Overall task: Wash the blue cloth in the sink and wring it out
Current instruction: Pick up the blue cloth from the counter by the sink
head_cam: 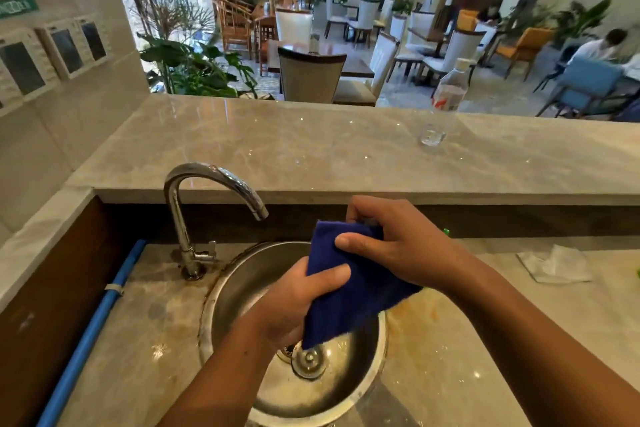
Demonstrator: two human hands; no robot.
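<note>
Blue cloth (353,291) is held folded over the round steel sink (242,274). Left hand (294,305): grip closed round the cloth's lower half. Right hand (401,246): grip pinching the upper edge. The drain (309,360) shows in the basin. Tap (207,184) stands just left. A clear bottle (450,90) stands on the raised surface (277,142), its red label unreadable. Crumpled white tissue (554,265) lies to the right.

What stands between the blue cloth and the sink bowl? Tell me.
Nothing visible. The left hand and right hand grip the cloth, and it hangs right above the sink. The tap sits off to its left, apart.
</note>
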